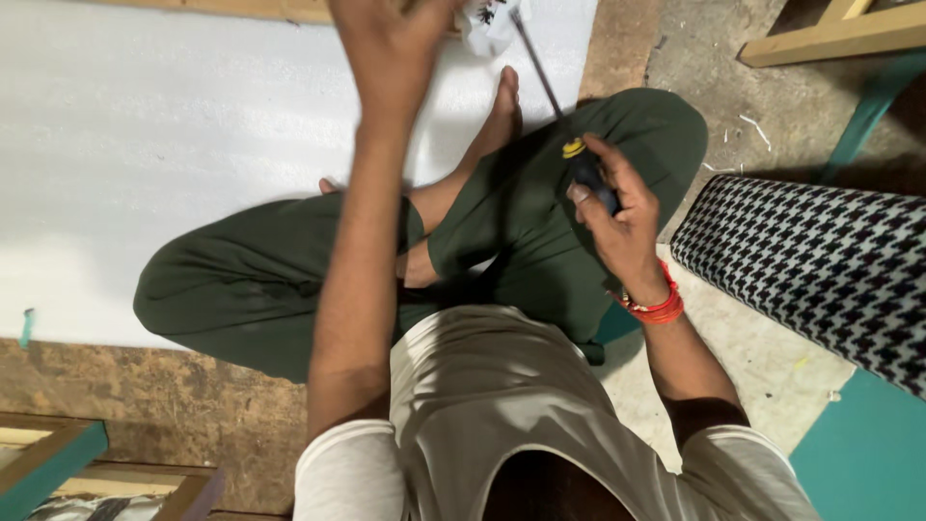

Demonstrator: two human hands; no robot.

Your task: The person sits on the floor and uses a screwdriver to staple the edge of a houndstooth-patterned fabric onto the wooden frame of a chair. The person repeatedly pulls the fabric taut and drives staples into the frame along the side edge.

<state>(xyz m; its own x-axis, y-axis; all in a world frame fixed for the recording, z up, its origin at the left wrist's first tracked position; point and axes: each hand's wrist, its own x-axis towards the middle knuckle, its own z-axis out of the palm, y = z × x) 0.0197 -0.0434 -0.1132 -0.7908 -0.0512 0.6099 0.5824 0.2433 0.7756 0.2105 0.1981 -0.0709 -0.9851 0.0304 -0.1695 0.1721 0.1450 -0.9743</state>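
I sit cross-legged on a white sheet [145,145] in dark green trousers. My right hand [617,217] grips the dark handle of a long screwdriver [575,154] with a yellow collar; its thin shaft runs up and left to a small white object [487,24] at the top edge. My left hand [391,43] reaches up toward that white object, its fingers partly cut off by the frame edge, so its grip is unclear. A red thread band circles my right wrist.
A black-and-white houndstooth cushion [820,260] lies at right on a teal surface [868,453]. Wooden beams [830,39] lie at top right on rough concrete. A teal-edged wooden frame [48,463] sits at bottom left on brown board.
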